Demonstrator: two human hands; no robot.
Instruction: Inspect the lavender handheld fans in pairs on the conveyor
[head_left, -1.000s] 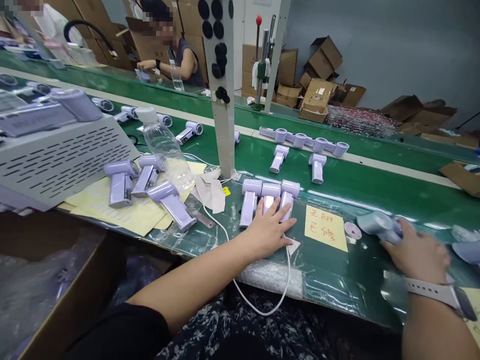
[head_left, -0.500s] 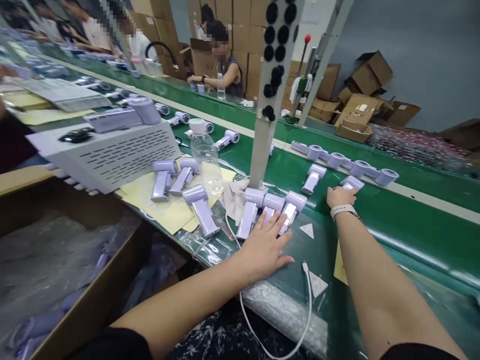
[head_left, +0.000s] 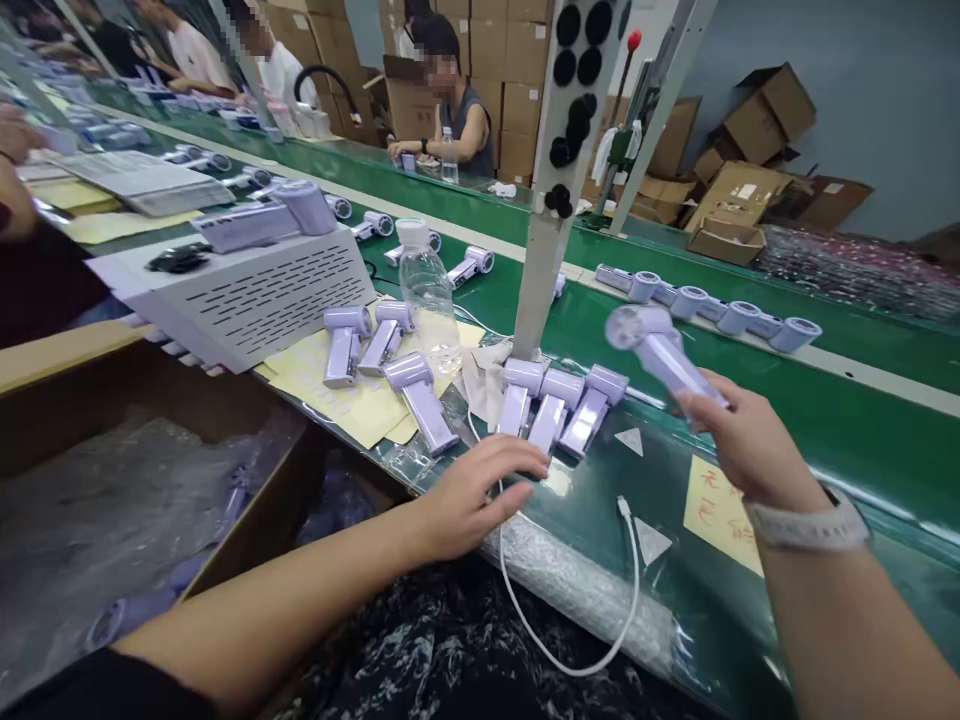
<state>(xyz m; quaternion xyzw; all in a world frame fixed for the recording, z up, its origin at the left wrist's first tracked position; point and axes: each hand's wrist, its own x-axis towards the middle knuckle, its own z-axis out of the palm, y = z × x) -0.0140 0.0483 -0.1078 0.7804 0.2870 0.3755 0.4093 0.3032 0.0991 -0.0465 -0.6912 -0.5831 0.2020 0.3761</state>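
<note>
My right hand [head_left: 757, 440] grips a purple handheld fan [head_left: 671, 365] by the lower end of its handle. The fan is raised over the green belt, its round head tilted up to the left. My left hand [head_left: 480, 490] is open, palm down, thumb apart from the fingers. Its fingertips are by the handle end of a middle fan [head_left: 559, 395]; whether they touch is unclear. On either side of that one lie another fan [head_left: 519, 385] and a third fan [head_left: 596, 410]. A white cable [head_left: 637, 580] loops in front, near a bubble-wrap roll [head_left: 585, 590].
A metal post [head_left: 536, 280] rises behind the fans. Left of it stand a clear bottle [head_left: 427, 300] and a slotted grey box [head_left: 277, 290]. Several fans lie on yellow paper [head_left: 367, 415]. A carton [head_left: 247, 470] with bagged fans is at lower left. Co-workers sit across the belt.
My right hand has lifted a fan off the belt and drawn it nearer. My left hand has come off the fans and moved back to the left. The view has shifted slightly.
</note>
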